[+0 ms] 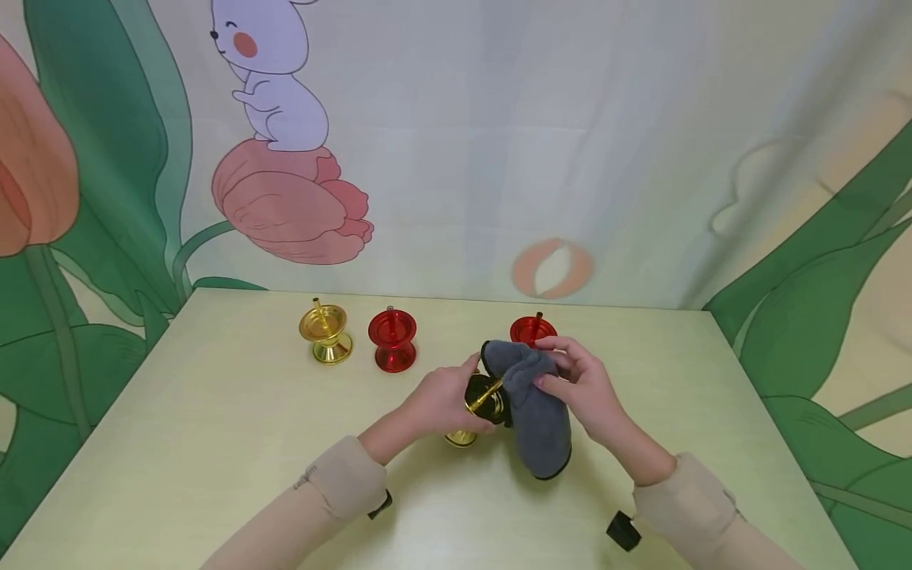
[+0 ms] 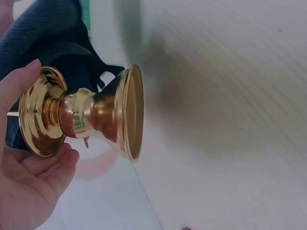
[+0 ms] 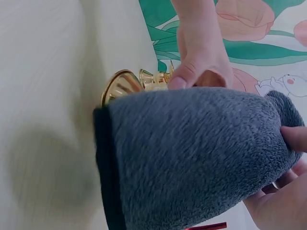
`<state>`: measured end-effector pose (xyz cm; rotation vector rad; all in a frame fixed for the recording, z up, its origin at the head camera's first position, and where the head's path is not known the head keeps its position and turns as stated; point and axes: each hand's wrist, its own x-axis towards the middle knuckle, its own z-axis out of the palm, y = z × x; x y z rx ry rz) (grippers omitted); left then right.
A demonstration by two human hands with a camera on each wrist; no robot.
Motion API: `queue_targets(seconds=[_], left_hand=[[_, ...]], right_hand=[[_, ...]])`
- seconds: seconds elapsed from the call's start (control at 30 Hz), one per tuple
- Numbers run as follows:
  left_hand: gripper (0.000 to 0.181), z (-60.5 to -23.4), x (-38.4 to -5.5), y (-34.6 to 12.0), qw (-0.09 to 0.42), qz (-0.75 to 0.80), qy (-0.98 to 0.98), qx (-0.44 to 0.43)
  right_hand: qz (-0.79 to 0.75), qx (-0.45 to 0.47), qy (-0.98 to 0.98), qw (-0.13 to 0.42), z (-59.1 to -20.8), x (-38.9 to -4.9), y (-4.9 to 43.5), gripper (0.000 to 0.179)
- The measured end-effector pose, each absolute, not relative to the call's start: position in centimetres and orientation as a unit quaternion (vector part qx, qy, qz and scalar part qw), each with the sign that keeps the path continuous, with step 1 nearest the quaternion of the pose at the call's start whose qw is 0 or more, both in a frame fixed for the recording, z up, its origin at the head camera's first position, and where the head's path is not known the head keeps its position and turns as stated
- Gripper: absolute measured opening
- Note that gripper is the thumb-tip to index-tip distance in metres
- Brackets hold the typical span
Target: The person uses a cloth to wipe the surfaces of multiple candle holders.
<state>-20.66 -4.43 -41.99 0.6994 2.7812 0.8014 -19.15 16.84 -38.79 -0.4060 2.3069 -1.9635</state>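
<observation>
My left hand (image 1: 443,402) grips a shiny gold candle holder (image 2: 79,112) by the rim of its dish, thumb on one side and fingers on the other. The holder is tipped over, with its flared base (image 2: 135,112) off to the side and its thin spike (image 1: 488,393) pointing at the cloth. A grey plush cloth (image 1: 543,423) with dark edging is pinched between the thumb and fingers of my right hand (image 1: 586,389). It hangs down beside the dish and overlaps it in the head view, hiding part of the holder.
Toward the back of the pale table (image 1: 214,443) stand another gold candle holder (image 1: 326,334) and a red one (image 1: 394,340). A second red holder (image 1: 529,327) is partly covered by the cloth. Behind the table hangs a printed curtain (image 1: 442,158).
</observation>
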Motion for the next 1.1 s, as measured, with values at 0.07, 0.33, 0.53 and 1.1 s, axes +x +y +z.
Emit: queue_targets(seconds=[0.07, 0.33, 0.53, 1.1], left_hand=[[0.082, -41.8, -20.5, -4.3, 0.081, 0.270, 0.930, 0.236], [0.071, -41.1, -20.1, -4.3, 0.069, 0.264, 0.933, 0.235], [0.084, -40.4, -19.6, -4.3, 0.029, 0.231, 0.942, 0.242], [0.100, -38.8, -18.7, -3.7, -0.007, 0.179, 0.949, 0.260]], right_hand=[[-0.642, -0.147, 0.751, 0.053, -38.8, -19.0, 16.7, 0.040], [-0.647, -0.207, 0.728, 0.097, -38.8, -18.5, 16.6, 0.036], [-0.663, -0.250, 0.699, 0.094, -39.1, -18.3, 16.8, 0.027], [-0.588, -0.209, 0.781, 0.015, -39.6, -18.5, 16.0, 0.038]])
